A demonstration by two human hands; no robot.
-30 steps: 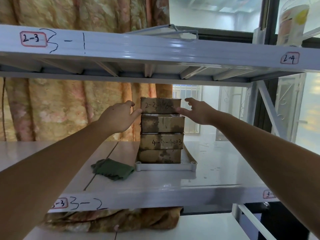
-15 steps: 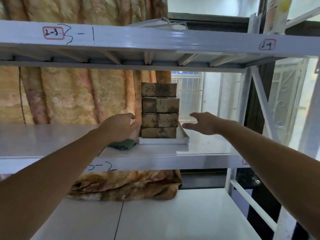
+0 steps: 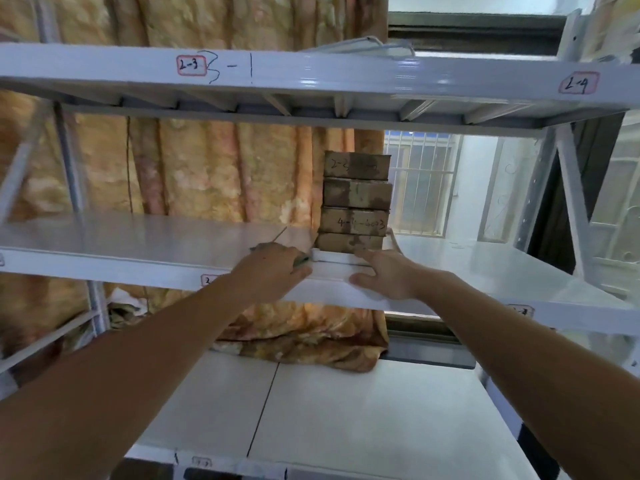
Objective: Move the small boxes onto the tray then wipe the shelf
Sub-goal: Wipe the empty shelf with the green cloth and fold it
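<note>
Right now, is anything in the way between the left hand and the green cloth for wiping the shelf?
Nothing visible is in the way. The left hand is already over the green cloth, which peeks out beside its fingers on the shelf, just left of the white tray holding four stacked boxes.

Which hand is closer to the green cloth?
Left. The left hand lies right over the green cloth, hiding most of it. The right hand is further right, at the white tray.
</note>
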